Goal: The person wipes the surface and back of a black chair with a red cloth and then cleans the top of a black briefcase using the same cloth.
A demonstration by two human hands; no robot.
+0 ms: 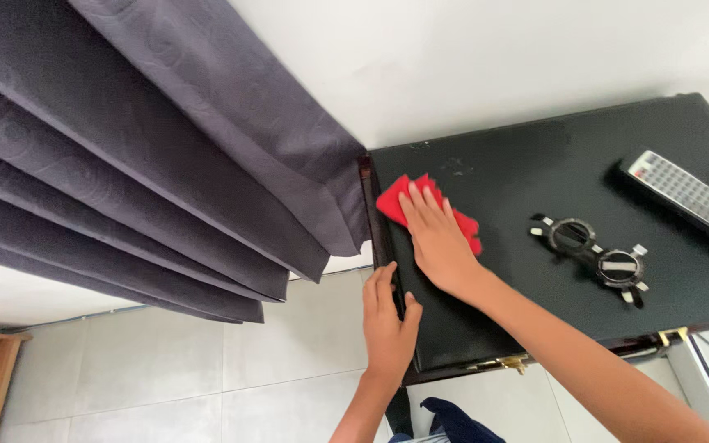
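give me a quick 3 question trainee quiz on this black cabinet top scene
1. True or false: the right hand presses flat on the red cloth.
2. What does the left hand grip? A) the remote control B) the left edge of the cabinet top C) the curtain
3. Which thing lies between the cloth and the remote control?

Key
1. True
2. B
3. The round-lensed trial glasses

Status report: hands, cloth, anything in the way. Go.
Right hand flat on red cloth, pressed to black glossy cabinet top. Left hand grips top's left edge. Black round-lens trial glasses and grey-buttoned remote control lie to the right, apart.
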